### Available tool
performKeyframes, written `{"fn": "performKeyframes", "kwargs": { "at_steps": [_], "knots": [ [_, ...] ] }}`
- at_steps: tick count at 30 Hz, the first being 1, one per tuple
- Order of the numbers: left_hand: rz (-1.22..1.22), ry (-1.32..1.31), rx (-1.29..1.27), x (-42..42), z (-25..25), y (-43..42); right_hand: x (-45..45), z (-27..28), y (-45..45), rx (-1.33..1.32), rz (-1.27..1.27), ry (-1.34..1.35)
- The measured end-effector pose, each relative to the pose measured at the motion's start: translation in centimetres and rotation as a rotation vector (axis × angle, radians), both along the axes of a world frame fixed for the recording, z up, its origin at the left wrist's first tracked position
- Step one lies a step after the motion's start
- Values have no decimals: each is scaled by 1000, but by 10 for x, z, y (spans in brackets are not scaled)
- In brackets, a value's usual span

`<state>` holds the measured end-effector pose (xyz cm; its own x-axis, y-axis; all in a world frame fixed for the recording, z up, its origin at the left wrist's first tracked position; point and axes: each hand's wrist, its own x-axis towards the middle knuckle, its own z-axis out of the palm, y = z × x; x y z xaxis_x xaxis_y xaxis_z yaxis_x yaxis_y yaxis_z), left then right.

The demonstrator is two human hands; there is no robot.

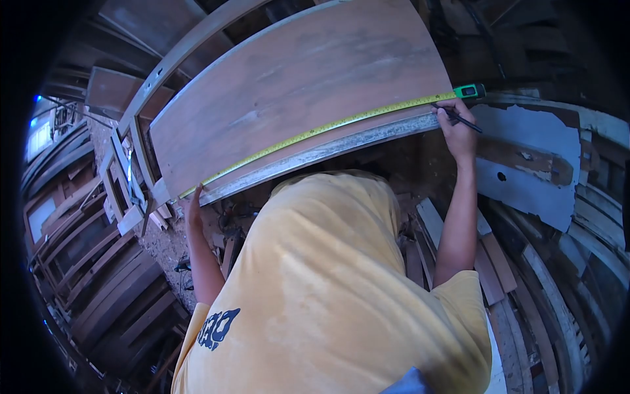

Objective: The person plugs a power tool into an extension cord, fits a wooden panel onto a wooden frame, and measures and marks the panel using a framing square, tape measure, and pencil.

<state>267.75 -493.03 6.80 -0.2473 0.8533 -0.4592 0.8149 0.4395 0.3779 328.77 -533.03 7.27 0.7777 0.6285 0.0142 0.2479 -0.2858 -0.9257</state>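
A large brown wooden panel (315, 72) lies before me, with a pale worn strip (328, 146) along its near edge. The yellow blade of a tape measure (315, 131) stretches along the panel close to that edge. At the blade's left end, my left hand (193, 207) is closed at the panel's corner, its fingertips on the tape. My right hand (459, 131) grips a dark pen (467, 121), its tip on the panel just below the blade. The green and black tape case (468, 91) sits past the panel's right edge, above my right hand's fingers.
Wooden frames (128, 131) stand at the left beside stacked boards (118, 302). At the right lies a pale, torn-edged sheet (531, 157) with holes, above more stacked planks (525, 315). My yellow shirt (341, 262) fills the lower middle.
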Motion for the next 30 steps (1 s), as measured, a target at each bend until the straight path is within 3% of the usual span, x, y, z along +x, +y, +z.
{"fn": "performKeyframes", "kwargs": {
  "at_steps": [4,10,16,24,30],
  "knots": [
    [50,-15,13,-1,-4,-1,4,0,0,-88,51,-15],
    [-8,41,13,0,-3,1,11,8,15,81,41,64],
    [-41,-35,11,-18,-17,11,15,4,23,-47,119,-26],
    [-33,4,61,-7,-15,0,-21,14,55,-36,244,163],
    [-191,293,62,78,17,-29,-34,13,74,-98,337,192]
  ]
}}
